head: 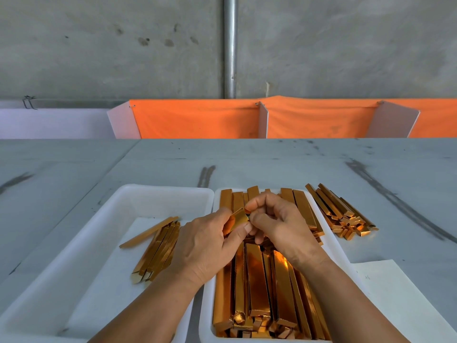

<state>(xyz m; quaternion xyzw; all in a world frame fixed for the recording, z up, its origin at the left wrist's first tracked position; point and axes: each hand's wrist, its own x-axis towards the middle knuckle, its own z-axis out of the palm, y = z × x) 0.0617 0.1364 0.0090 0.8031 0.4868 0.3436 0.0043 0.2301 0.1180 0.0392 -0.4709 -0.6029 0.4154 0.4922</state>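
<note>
A grey table [272,167] spreads beyond both hands. Directly beneath them sits a white tray [206,305] packed with long shiny boxes [257,280]. The left hand [207,243] and right hand [279,226] meet above it. Both pinch one gold box [238,217], whose mirror-bright folded end shows between the fingertips.

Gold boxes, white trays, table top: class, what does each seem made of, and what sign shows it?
Gold boxes: probably thin card faced with shiny metallic foil; mirror-like glare, sharp folds, end flaps. White trays: likely moulded plastic, smooth and matt; rounded rims. Table top: hard grey sheet, perhaps laminate or painted board; dull, dark scuffs.
</note>
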